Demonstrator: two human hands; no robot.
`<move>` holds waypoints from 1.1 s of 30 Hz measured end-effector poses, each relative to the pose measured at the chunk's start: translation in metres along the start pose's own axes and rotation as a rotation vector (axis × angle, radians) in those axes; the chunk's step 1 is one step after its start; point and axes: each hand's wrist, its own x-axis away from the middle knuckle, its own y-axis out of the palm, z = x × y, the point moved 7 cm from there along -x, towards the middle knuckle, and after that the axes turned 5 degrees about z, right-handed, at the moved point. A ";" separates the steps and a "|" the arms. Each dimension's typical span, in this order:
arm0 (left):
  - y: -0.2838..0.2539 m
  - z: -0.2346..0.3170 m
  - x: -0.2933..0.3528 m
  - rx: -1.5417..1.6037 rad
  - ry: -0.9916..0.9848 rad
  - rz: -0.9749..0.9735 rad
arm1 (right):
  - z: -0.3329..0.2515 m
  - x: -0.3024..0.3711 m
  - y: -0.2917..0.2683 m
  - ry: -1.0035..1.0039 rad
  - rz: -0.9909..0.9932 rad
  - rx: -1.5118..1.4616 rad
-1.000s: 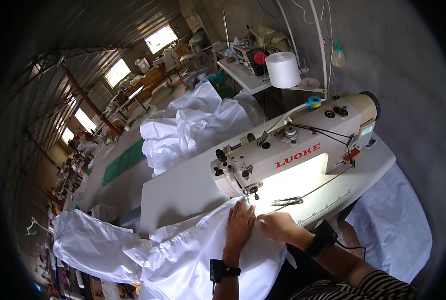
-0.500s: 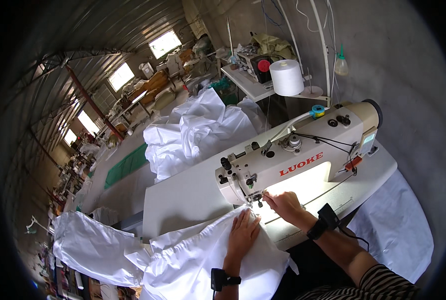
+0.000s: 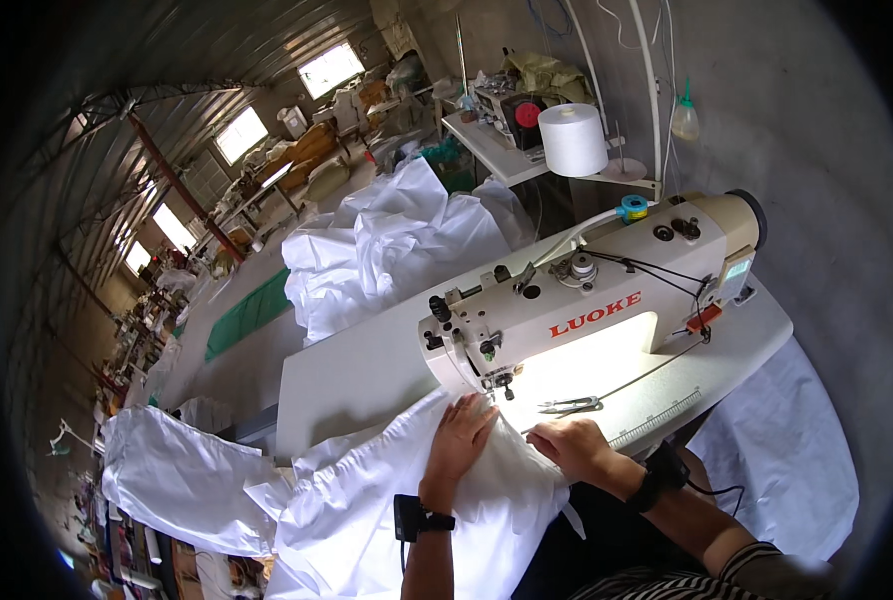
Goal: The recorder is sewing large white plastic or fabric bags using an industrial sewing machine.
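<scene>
White fabric (image 3: 352,515) with a gathered seam lies across the front of the sewing machine (image 3: 537,345), one edge running up to the needle area. My left hand (image 3: 457,435) rests flat on it, fingers stretched toward the presser foot. To the right, my right hand (image 3: 575,447) is closed, its fingertips pinching the fabric's right edge; the pinched part is mostly hidden. Just beyond that hand, small metal thread snips (image 3: 571,405) lie on the lit machine bed. Both wrists wear black straps with small boxes.
A heap of white fabric (image 3: 387,245) sits behind the pale machine table (image 3: 342,385). More white fabric (image 3: 787,450) hangs at the right. A white thread cone (image 3: 573,140) stands behind the machine head. Green cloth (image 3: 250,315) lies at the left.
My right hand has come down from beside the needle to the fabric's right edge, uncovering the snips. My left hand stays flat on the fabric. The whole view has shifted slightly.
</scene>
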 end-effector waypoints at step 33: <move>0.118 0.044 0.327 0.214 -0.830 0.327 | -0.041 0.210 0.072 0.704 -0.462 -1.183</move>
